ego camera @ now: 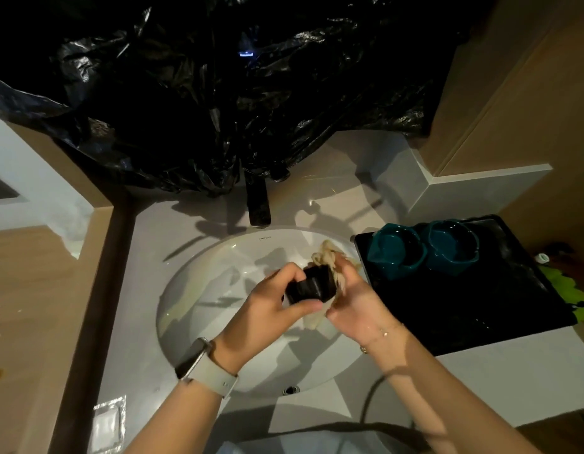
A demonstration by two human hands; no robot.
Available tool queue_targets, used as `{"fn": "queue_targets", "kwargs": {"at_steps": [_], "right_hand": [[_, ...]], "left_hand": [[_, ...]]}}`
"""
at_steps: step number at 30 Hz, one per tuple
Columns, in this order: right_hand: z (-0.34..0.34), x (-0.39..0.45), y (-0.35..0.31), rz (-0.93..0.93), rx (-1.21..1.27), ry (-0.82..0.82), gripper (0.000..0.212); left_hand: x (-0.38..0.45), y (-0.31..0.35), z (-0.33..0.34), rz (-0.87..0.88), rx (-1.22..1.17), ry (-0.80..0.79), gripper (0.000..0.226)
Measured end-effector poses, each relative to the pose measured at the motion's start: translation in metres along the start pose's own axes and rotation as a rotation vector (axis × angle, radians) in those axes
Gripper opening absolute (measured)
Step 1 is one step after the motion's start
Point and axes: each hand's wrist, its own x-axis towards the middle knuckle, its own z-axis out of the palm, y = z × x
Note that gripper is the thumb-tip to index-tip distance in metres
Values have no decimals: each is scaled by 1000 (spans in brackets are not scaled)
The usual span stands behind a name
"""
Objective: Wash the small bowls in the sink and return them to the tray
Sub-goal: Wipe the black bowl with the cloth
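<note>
Over the sink (198, 290), you are washing one small bowl.
The tray (464, 309) on the counter (333, 191) carries two teal bowls (395, 249). Your left hand (271, 309) grips the dark bowl (312, 286); your right hand (359, 306) holds the cloth (326, 257) against it. Next, I think, rinse it and carry it to the tray.

The sink (218, 273) is glossy white ceramic, set in a smooth pale desk (333, 191). Behind the sink hangs crinkled, shiny black plastic sheeting (218, 109). Right of the sink, two glossy teal glazed bowls (397, 249) stand on a black tray (480, 306). A pale rough cloth (326, 260) is bunched above the sink.
</note>
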Motion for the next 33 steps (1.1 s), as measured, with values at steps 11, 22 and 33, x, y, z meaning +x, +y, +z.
{"fn": "queue_targets", "kwargs": {"at_steps": [11, 22, 33], "right_hand": [[0, -1, 17, -703, -193, 326, 36], [-5, -13, 47, -809, -1098, -16, 30], [-6, -10, 58, -954, -1246, 155, 31]], "left_hand": [[0, -5, 0, -209, -565, 70, 27], [-7, -2, 12, -388, -584, 296, 24], [-9, -3, 12, -495, -561, 346, 23]]}}
